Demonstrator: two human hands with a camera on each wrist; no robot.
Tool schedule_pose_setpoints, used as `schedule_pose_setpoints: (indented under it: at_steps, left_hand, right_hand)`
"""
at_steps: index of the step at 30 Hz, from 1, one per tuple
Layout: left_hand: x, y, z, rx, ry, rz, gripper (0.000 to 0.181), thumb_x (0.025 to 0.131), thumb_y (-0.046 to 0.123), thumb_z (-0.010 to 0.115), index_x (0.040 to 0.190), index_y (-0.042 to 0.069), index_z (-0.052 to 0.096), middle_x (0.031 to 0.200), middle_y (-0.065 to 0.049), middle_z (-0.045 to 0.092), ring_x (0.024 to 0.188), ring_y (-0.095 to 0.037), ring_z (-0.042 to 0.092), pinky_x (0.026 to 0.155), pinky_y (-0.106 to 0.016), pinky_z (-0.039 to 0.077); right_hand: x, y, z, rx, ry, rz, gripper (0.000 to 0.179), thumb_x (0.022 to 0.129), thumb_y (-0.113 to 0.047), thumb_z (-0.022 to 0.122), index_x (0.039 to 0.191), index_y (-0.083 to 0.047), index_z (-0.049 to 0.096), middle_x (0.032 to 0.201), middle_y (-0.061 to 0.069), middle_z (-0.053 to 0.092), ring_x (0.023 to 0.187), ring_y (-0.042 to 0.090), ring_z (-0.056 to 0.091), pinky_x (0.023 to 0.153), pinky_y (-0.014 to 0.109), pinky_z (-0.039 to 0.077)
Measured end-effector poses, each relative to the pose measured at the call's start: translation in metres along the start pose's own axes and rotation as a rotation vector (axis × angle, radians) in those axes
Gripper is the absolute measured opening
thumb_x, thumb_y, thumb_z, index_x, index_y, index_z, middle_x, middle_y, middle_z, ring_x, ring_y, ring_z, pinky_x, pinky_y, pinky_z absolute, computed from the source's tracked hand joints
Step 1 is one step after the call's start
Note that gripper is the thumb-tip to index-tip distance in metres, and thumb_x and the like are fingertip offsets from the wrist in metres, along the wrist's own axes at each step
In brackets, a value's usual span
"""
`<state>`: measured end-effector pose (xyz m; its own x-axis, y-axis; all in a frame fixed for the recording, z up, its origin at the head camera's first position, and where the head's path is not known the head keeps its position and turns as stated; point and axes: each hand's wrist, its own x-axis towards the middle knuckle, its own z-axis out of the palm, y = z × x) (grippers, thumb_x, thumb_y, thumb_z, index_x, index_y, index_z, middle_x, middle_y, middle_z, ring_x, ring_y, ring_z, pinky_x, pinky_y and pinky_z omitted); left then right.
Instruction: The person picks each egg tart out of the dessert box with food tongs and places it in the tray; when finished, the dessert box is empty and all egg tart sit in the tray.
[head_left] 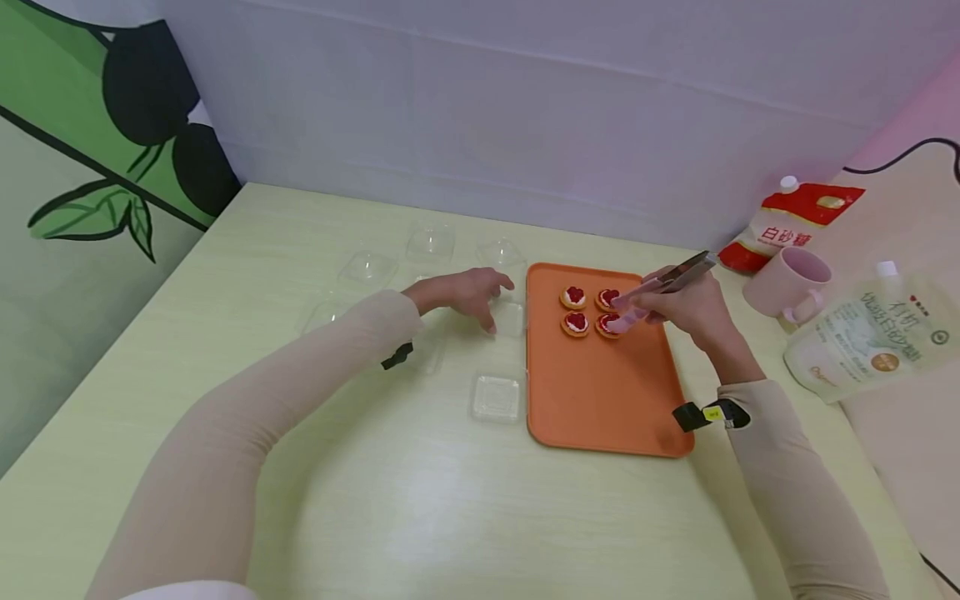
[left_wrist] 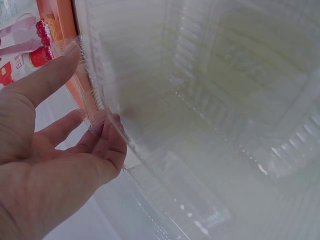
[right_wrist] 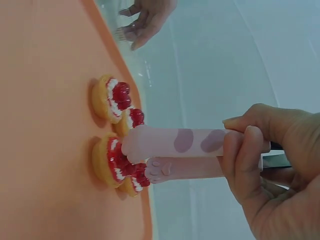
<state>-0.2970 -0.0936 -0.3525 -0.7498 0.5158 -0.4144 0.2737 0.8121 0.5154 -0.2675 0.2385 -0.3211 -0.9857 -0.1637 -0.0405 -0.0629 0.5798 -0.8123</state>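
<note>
My right hand point(head_left: 693, 308) holds metal tongs point(head_left: 688, 271) with pink paw-shaped tips. The tips overlap the two right-hand tarts in the head view; up close they are at the red topping of the nearer tart point(right_wrist: 105, 162). Several small tarts with white cream and red fruit, such as the upper left tart point(head_left: 574, 297), sit on an orange tray point(head_left: 600, 400). Left of the tray, my left hand point(head_left: 468, 293) is spread beside a clear plastic box point(head_left: 510, 318). Its thumb and fingertips are right at the clear rim point(left_wrist: 107, 107) in the left wrist view.
Another clear plastic box point(head_left: 497, 397) stands nearer, against the tray's left side. Several more clear boxes, like the far one point(head_left: 431, 242), lie behind and left of my left hand. Right of the tray are a red-and-white bag point(head_left: 787, 229), a pink mug point(head_left: 783, 283) and a pale pouch point(head_left: 862, 342).
</note>
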Motion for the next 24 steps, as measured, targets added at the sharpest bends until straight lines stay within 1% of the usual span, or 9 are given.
schedule_pose_setpoints:
  at_steps: [3,5,7,12,14,17,19,21,24]
  left_hand:
    - [0.0,0.0,0.0,0.004,-0.001,0.005,0.083,0.082,0.015,0.081,0.152,0.006,0.036,0.149,-0.024,0.046,0.139,-0.034,0.044,0.115,-0.044,0.038]
    - [-0.001,0.0,0.0,0.007,-0.003,0.007,0.083,0.083,0.015,0.081,0.151,0.005,0.036,0.149,-0.023,0.046,0.139,-0.034,0.044,0.114,-0.044,0.038]
    - [-0.001,0.0,0.0,0.006,-0.004,0.008,0.083,0.083,0.015,0.081,0.151,0.005,0.036,0.149,-0.024,0.046,0.139,-0.035,0.044,0.114,-0.044,0.038]
    - [-0.003,0.0,0.0,0.008,-0.004,0.005,0.082,0.083,0.014,0.081,0.151,0.005,0.036,0.149,-0.024,0.046,0.139,-0.034,0.044,0.115,-0.044,0.038]
    - [-0.004,-0.001,0.0,0.009,-0.004,0.004,0.082,0.083,0.014,0.081,0.151,0.005,0.037,0.148,-0.023,0.046,0.14,-0.034,0.044,0.115,-0.044,0.038]
    - [-0.005,-0.001,0.0,0.009,-0.003,0.004,0.082,0.083,0.014,0.081,0.151,0.005,0.037,0.148,-0.023,0.046,0.139,-0.034,0.044,0.115,-0.044,0.038]
    - [-0.006,-0.001,-0.001,0.008,-0.001,0.005,0.082,0.083,0.014,0.081,0.151,0.005,0.037,0.148,-0.024,0.046,0.139,-0.034,0.044,0.115,-0.044,0.038]
    - [-0.007,-0.001,-0.001,0.004,0.0,0.007,0.082,0.083,0.014,0.081,0.151,0.005,0.036,0.148,-0.024,0.046,0.139,-0.035,0.044,0.114,-0.044,0.038]
    - [-0.008,0.0,-0.002,0.0,0.0,0.011,0.082,0.083,0.014,0.081,0.151,0.004,0.037,0.149,-0.024,0.045,0.139,-0.035,0.044,0.114,-0.044,0.038]
  right_hand:
    - [-0.001,-0.003,-0.003,0.087,0.026,-0.03,0.04,0.089,-0.013,0.075,0.117,0.01,0.061,0.079,-0.011,0.071,0.059,0.004,0.069,0.061,0.023,0.058]
    - [-0.002,-0.004,-0.005,0.179,0.038,-0.048,0.037,0.089,-0.011,0.075,0.116,0.01,0.06,0.076,-0.016,0.07,0.059,0.005,0.069,0.06,0.023,0.058]
    - [-0.003,-0.005,-0.006,0.309,0.023,-0.058,0.032,0.089,-0.008,0.074,0.114,0.007,0.061,0.079,-0.014,0.072,0.058,0.008,0.069,0.059,0.023,0.058]
    - [-0.006,-0.008,-0.006,0.574,-0.006,-0.034,0.02,0.088,-0.008,0.075,0.107,-0.009,0.068,0.087,-0.004,0.073,0.064,0.013,0.07,0.064,0.022,0.059]
    - [-0.007,-0.01,-0.004,0.653,-0.004,-0.037,0.018,0.088,-0.008,0.074,0.106,-0.011,0.07,0.089,-0.001,0.071,0.069,0.014,0.07,0.067,0.022,0.059]
    - [-0.008,-0.012,-0.001,0.788,-0.003,-0.055,0.018,0.088,-0.005,0.073,0.105,-0.01,0.07,0.092,0.003,0.067,0.072,0.015,0.069,0.071,0.022,0.059]
    - [-0.008,-0.014,0.001,0.839,-0.008,-0.075,0.017,0.088,-0.004,0.073,0.103,-0.008,0.068,0.094,0.004,0.064,0.074,0.016,0.068,0.073,0.022,0.059]
    - [-0.009,-0.016,0.004,0.844,-0.01,-0.09,0.015,0.088,-0.003,0.072,0.102,-0.008,0.067,0.095,0.004,0.063,0.079,0.016,0.066,0.075,0.022,0.059]
    - [-0.012,-0.018,0.007,0.778,-0.035,-0.151,0.019,0.09,-0.001,0.07,0.107,-0.006,0.063,0.095,0.003,0.057,0.088,0.014,0.059,0.08,0.019,0.056]
